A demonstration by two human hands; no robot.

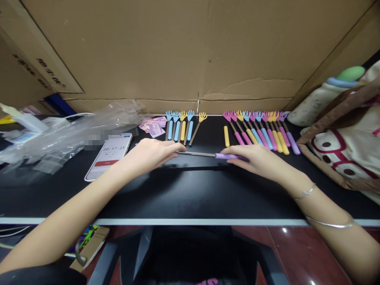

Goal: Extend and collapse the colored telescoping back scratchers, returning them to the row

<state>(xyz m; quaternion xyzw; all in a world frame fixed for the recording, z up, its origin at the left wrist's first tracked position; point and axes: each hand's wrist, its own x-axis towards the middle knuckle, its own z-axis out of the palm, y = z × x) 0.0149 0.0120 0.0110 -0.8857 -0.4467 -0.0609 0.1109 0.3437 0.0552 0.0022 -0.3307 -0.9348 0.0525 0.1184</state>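
My left hand [151,153] and my right hand [252,158] hold one telescopic back scratcher [202,154] between them, level just above the black desk [190,190]. The left hand covers the head end of its metal rod; the right hand grips its purple handle. Behind the hands lie two rows of similar scratchers with hand-shaped heads: a small group with blue and yellow handles [181,128], and a longer row in pink, yellow, blue and purple [261,132]. A loose yellow handle [226,136] lies at the left of the longer row.
A phone [109,155] showing a timer lies left of my left hand. Crumpled clear plastic bags [65,134] and small pink cards [154,126] are at the back left. Cardboard boxes [190,51] wall the back. A cream fabric bag [347,146] stands at right.
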